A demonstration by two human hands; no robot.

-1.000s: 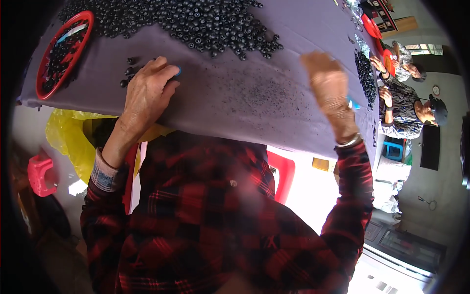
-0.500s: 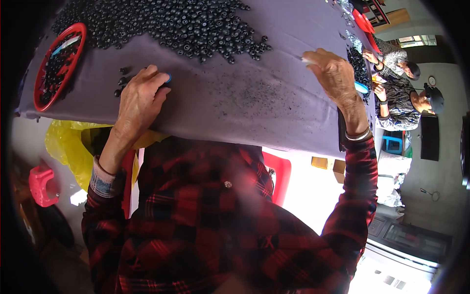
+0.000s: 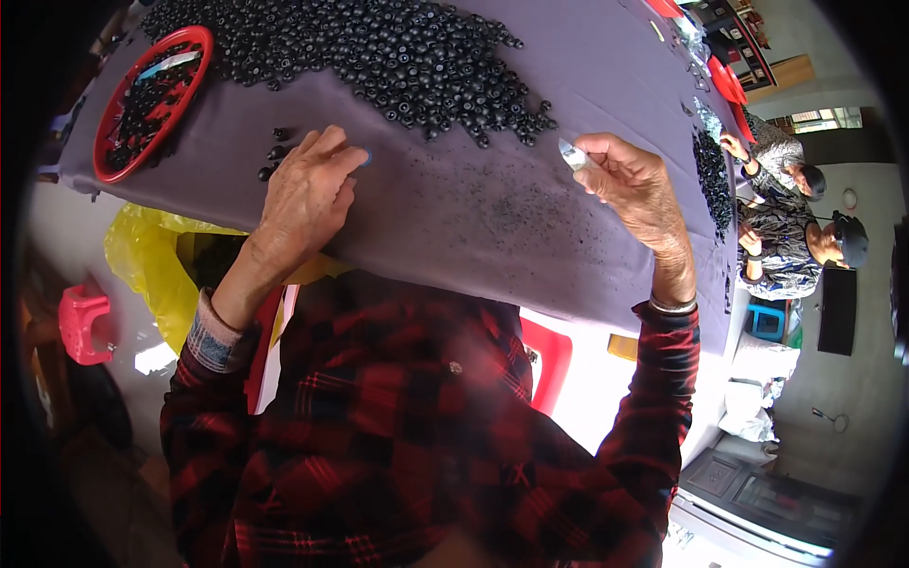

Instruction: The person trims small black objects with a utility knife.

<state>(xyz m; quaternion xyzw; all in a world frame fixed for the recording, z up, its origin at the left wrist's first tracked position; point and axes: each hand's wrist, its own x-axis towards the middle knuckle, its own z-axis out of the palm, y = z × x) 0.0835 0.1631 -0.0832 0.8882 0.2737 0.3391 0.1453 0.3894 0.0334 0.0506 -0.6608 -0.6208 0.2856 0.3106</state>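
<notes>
Worktop (image 3: 417,251): 1. Red basin (image 3: 112,176), near-left corner: 1, with 1 blue-and-white strip (image 3: 170,63) inside. Large heap of dark beads (image 3: 417,80), toward far edge: 1; beads too many to count. Loose beads (image 3: 276,151) by left grip (image 3: 308,194): 3 visible. Silver-tipped tool (image 3: 572,155) in right grip (image 3: 632,185): 1. Co-workers (image 3: 791,246), right edge: 2. Yellow bag (image 3: 142,251), below near edge: 1.

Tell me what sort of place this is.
Probably a small indoor workroom, perhaps in a home. A purple tablecloth carries a big heap of black bead-like pieces, two other people are at the same table, off to the right, and a pink plastic stool stands on the left.
</notes>
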